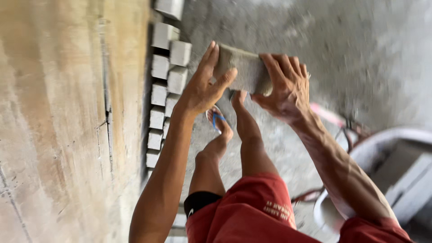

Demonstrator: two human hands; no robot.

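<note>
Beside the wall (67,121) and a row of blocks (162,85), left hand (202,87) gripping one end of a grey brick (245,69). Right hand (285,87) clasping the other end, fingers wrapped over, above the floor (360,45).

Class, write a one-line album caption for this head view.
Both hands, left hand and right hand, hold a grey block beside a block row.

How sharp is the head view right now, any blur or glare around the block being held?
Head view: soft daylight, no glare; the grey rectangular concrete block and both hands, left hand and right hand, are slightly motion-blurred; the grey concrete floor smears most.
</note>
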